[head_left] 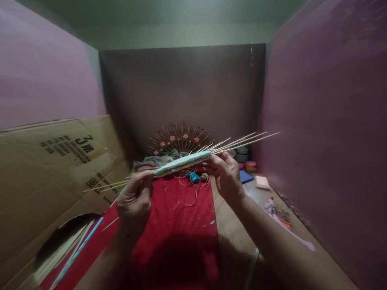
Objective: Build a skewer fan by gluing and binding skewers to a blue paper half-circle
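Both hands hold up a flat, pale mint-green foam-like piece [181, 162], seen nearly edge-on, above a red cloth. Several thin wooden sticks [244, 141] stick out from it to the right and to the lower left. My left hand [136, 201] is closed on its left end, thumb and fingers pinching the edge. At the other end my right hand [225, 173] grips it between thumb and fingers. The piece tilts, its right end higher. How the sticks are fixed in it I cannot make out.
A red cloth [178, 217] covers the table's middle. On the left stand a cardboard sheet [60, 161] and a bundle of loose sticks [66, 253]. A decorated fan of sticks [184, 139] leans at the back, near twine [196, 193] and a blue item [193, 177]. Pink walls flank both sides.
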The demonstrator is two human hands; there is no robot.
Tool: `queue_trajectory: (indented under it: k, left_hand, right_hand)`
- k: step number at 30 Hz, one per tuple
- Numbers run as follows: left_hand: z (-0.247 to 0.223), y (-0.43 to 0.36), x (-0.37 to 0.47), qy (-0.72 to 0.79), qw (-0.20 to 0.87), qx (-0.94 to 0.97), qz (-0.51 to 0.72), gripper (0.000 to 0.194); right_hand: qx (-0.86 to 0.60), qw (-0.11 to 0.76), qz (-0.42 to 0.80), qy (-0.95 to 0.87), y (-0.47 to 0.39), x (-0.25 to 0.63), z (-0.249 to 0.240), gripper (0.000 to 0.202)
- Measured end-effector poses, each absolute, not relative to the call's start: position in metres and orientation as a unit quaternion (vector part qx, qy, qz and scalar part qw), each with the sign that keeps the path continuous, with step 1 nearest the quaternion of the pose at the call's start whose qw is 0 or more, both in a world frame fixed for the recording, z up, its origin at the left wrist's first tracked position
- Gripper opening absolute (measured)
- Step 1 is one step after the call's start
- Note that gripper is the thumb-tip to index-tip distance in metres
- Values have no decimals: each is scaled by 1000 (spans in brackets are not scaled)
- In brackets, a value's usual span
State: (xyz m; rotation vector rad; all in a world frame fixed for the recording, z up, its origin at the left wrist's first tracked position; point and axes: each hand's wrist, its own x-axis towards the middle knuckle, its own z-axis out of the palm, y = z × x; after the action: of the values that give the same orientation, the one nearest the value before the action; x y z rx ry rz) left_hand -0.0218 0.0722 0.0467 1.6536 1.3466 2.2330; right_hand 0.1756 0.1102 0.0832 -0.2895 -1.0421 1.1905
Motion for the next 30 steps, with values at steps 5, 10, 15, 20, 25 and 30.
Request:
queue_trajectory:
  k: [5, 10, 15, 20, 25, 30]
  left_hand:
    - [47, 72, -21, 440, 18, 542, 716, 12]
    - [46, 70, -19, 445, 13, 541, 713, 12]
    - [45, 68, -14, 449, 25, 550, 704, 12]
    - [43, 67, -10, 439, 29, 554, 707, 12]
    - [41, 68, -11, 433, 48, 553, 710, 15]
    - [42, 66, -11, 429, 23, 564, 705, 12]
  right_hand:
    - [-133, 692, 535, -466, 112, 176, 82, 25]
    - [-139, 699, 530, -460, 113, 177, 82, 25]
    - [-129, 711, 535, -438, 114, 174, 80, 25]
    - [-102, 715, 513, -465, 112, 170, 78, 33]
    - [-93, 714, 506, -474, 111, 169, 79, 35]
    - [-95, 711, 510, -475, 111, 169, 78, 37]
